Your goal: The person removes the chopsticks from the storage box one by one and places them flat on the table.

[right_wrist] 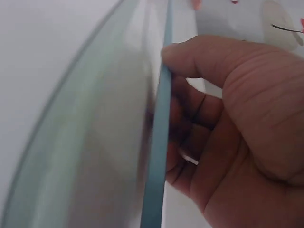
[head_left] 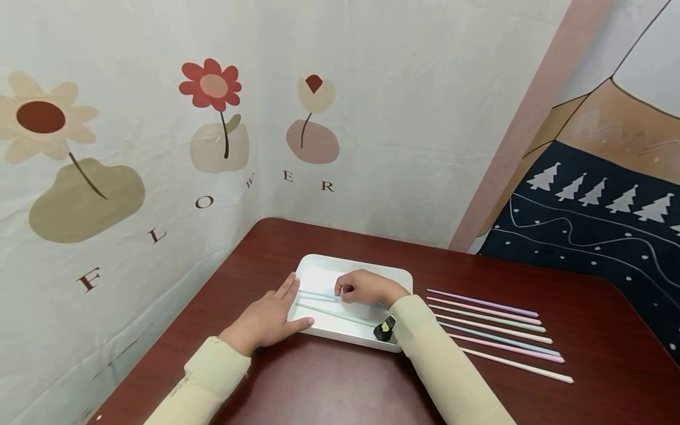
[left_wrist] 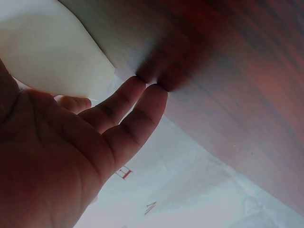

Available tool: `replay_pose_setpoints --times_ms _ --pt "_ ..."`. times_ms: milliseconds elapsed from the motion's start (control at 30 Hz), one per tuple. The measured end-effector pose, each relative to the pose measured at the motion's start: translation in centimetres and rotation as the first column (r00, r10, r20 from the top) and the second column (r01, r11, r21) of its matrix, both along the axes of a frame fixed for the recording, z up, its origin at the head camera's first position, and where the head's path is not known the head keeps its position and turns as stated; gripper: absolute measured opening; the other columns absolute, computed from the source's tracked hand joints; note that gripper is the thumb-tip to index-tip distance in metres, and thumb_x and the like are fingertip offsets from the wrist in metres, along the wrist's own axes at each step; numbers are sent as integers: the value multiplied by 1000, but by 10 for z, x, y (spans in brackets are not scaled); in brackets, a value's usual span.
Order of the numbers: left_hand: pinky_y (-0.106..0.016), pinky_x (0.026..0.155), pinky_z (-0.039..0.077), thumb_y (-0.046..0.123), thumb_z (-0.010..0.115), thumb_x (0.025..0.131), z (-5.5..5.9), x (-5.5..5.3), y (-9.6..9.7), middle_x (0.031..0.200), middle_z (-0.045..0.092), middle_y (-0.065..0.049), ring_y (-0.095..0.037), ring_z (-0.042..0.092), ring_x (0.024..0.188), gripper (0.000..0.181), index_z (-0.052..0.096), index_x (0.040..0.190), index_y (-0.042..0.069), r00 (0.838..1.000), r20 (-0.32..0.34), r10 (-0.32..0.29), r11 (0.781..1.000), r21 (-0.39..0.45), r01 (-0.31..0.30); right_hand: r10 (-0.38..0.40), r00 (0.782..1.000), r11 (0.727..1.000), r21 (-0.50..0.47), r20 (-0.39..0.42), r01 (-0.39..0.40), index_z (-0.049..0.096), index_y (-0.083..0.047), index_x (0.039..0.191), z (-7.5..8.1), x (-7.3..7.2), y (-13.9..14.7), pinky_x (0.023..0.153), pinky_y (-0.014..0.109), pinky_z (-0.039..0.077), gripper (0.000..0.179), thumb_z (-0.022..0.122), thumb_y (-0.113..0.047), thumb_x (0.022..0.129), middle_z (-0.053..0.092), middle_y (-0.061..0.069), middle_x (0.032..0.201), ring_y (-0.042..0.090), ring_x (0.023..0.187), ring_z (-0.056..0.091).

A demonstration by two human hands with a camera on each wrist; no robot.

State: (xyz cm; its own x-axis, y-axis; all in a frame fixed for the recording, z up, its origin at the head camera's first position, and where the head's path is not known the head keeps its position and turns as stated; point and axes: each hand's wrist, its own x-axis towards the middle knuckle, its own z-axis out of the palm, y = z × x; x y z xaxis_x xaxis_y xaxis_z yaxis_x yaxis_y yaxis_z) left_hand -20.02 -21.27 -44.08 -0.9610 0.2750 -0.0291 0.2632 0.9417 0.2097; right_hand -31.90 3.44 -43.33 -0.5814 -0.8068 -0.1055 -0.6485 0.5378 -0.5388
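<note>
A white rectangular tray (head_left: 340, 337) lies on the table. My left hand (head_left: 270, 319) rests at its left edge, fingers straight and thumb spread over the near rim. In the left wrist view those fingers (left_wrist: 137, 126) are extended and grip nothing. Over the tray, my right hand (head_left: 366, 287) pinches a thin blue straw-like stick (right_wrist: 159, 137) between thumb and curled fingers. A pale green stick (head_left: 334, 313) lies in the tray on the near side of the blue one. Part of the blue stick is hidden behind the right hand.
Right of the tray, several pastel sticks (head_left: 499, 325) lie side by side on the dark red table (head_left: 340, 383). A black device (head_left: 383, 329) is strapped at the right wrist. Behind the table hangs a white curtain (head_left: 404, 118) printed with flowers.
</note>
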Motion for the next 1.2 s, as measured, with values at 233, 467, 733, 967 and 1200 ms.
replay_pose_setpoints --times_ms 233,467,733,967,1200 --pt "-55 101 43 70 49 92 2 0 1 165 14 -13 -49 48 127 99 25 156 -1 1000 -5 -5 1000 6 5 10 1000 1000 -19 6 -10 67 -17 95 9 1 3 62 24 40 15 60 -4 93 52 -9 71 6 65 46" --pt "-55 102 42 70 49 92 5 0 4 165 14 -14 -49 47 128 99 24 156 -1 1000 6 -6 1000 12 6 24 1000 999 -34 7 -23 67 -11 96 21 3 7 63 24 40 15 58 0 92 48 -9 69 5 64 44" --pt "-57 101 41 71 49 92 6 2 1 165 13 -12 -51 46 128 99 23 156 0 1000 11 2 1000 29 -2 49 999 998 -48 -22 -50 67 -10 98 41 11 13 62 24 39 16 56 -1 92 44 -9 67 4 62 41" --pt "-56 102 41 72 48 91 3 0 0 165 13 -12 -51 46 128 100 23 157 0 1000 11 2 1000 26 -2 36 999 999 -12 -33 -36 66 -13 100 47 16 25 65 25 41 11 58 -7 98 46 -8 71 5 66 44" --pt "-56 103 40 73 47 91 1 0 -1 165 13 -12 -50 45 129 101 22 157 0 1000 -2 -3 1000 22 3 29 999 999 -33 -35 -30 64 -19 99 56 24 52 67 27 42 12 58 -7 99 47 -9 75 6 71 47"
